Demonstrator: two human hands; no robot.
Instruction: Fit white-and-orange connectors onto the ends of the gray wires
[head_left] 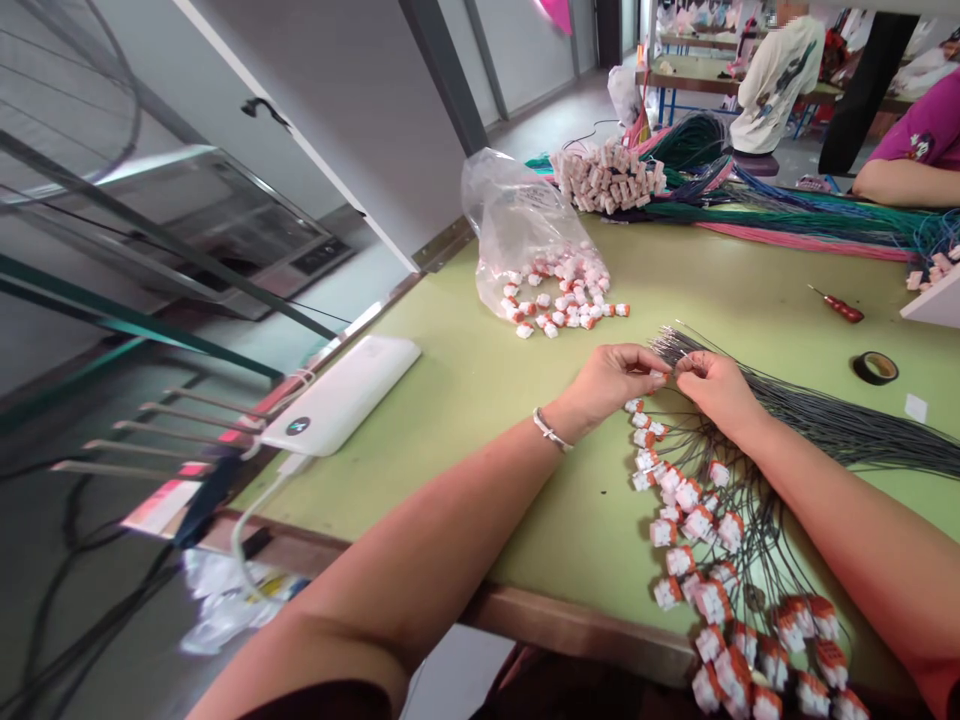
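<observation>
My left hand [611,385] pinches a small white-and-orange connector [658,374] between thumb and fingers. Close beside it, my right hand [716,395] is closed on a thin dark wire, its fingertips almost meeting the connector; whether the wire sits inside cannot be seen. Just behind both hands lie the bare ends of a bundle of dark wires [810,405], which runs off to the right. Many wired connectors [679,490] trail below my hands to the table's front edge, some hanging over it. Loose connectors [574,300] spill from a clear plastic bag [517,215] farther back.
A white power bank [352,390] with a cable lies at the table's left edge. On the right are a red-handled screwdriver-like tool [844,306] and a roll of black tape [875,368]. Bundled coloured wires [795,220] cross the back. A person's arm [911,180] rests at the far right.
</observation>
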